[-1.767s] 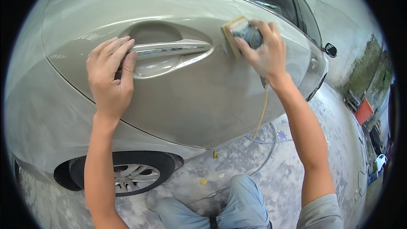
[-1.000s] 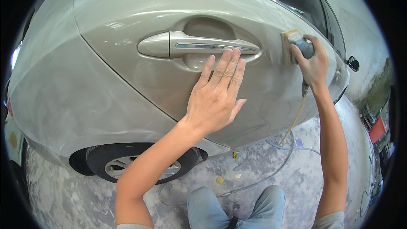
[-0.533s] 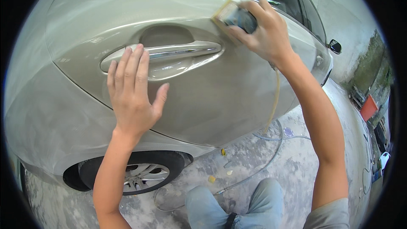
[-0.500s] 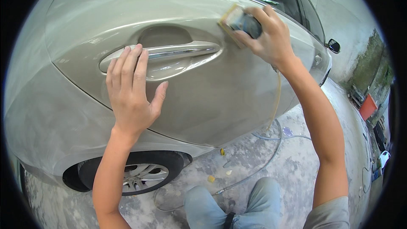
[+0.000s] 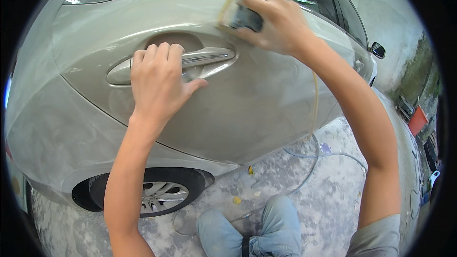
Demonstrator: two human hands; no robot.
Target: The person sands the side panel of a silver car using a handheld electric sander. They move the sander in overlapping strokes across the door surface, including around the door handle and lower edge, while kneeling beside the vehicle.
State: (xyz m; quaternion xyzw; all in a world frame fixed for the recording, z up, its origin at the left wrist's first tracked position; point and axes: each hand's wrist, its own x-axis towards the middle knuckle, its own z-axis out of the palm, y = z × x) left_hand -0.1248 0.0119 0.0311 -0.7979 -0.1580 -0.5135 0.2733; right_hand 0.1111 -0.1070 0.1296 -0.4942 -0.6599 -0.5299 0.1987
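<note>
My left hand has its fingers bent over the chrome-striped door handle of a silver-beige car, with the thumb out to the right. Above and right of the handle, my right hand grips a blurred sander with a yellowish pad against the upper door, just below the window trim. A yellow hose hangs behind my right forearm. Pale, hazy patches show on the door and rear panel.
The rear wheel is below. Grey hoses and small scraps lie on the dusty floor by my bent knees. At the right are a stained wall, a red container and assorted clutter. A side mirror juts out.
My right hand has moved with the sander up and to the left along the door. My left hand's fingers, lying straight on the handle before, are now curled over it.
</note>
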